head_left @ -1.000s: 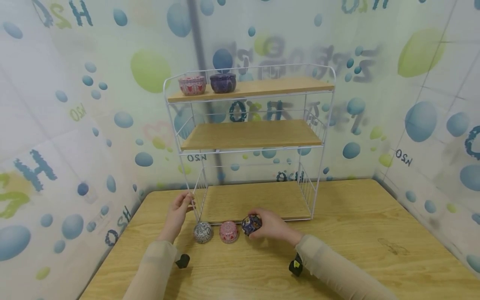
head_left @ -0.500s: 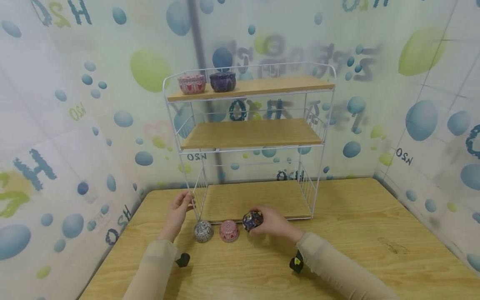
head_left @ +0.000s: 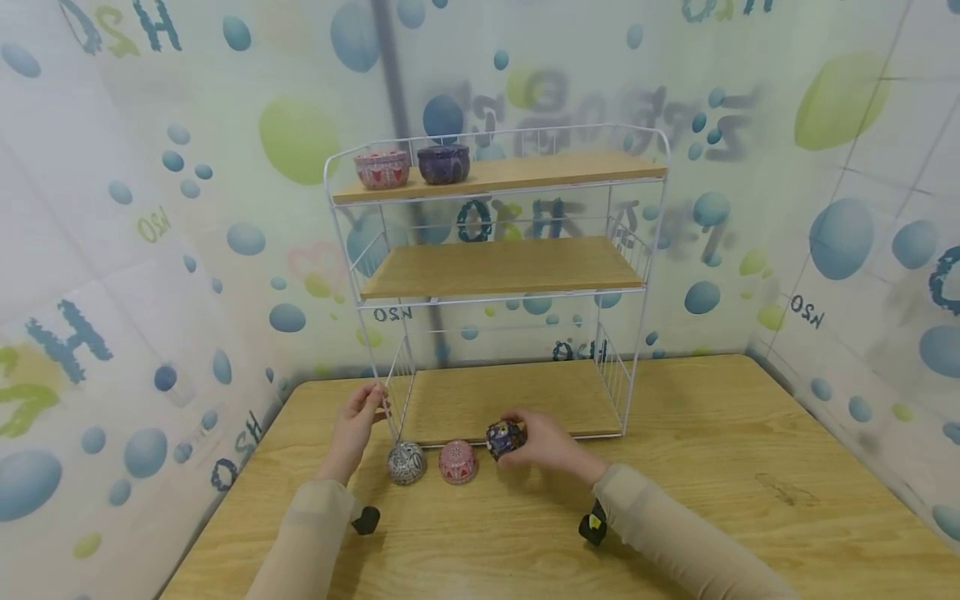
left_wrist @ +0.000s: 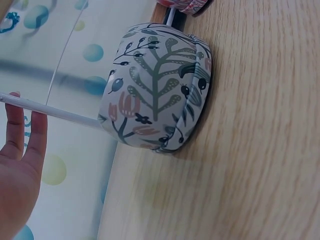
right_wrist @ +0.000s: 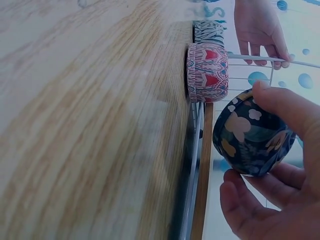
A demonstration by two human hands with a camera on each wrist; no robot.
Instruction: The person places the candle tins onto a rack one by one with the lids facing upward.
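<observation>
My right hand (head_left: 551, 442) pinches a small dark blue floral tin (right_wrist: 255, 132) between thumb and fingers. In the right wrist view this tin is tilted and apart from the tabletop, near the front edge of the bottom shelf. Left of it, a pink-and-red patterned tin (head_left: 458, 462) and a white tin with leaf patterns (left_wrist: 155, 87) stand on the table before the rack. My left hand (head_left: 358, 425) holds the left front post of the white wire rack (head_left: 628, 383), its fingers behind the post. In the left wrist view the thumb is mostly cut off.
On the top shelf (head_left: 562, 171), a pink tin (head_left: 382, 170) and a dark purple-blue tin (head_left: 444, 165) stand at the left end. The middle shelf (head_left: 502, 268) and bottom shelf (head_left: 510, 400) are wooden. The rack stands on a wooden table (head_left: 712, 483) against patterned walls.
My right hand has raised the dark blue tin slightly and turned it. The left hand keeps its hold on the post, and the other tins stay where they were.
</observation>
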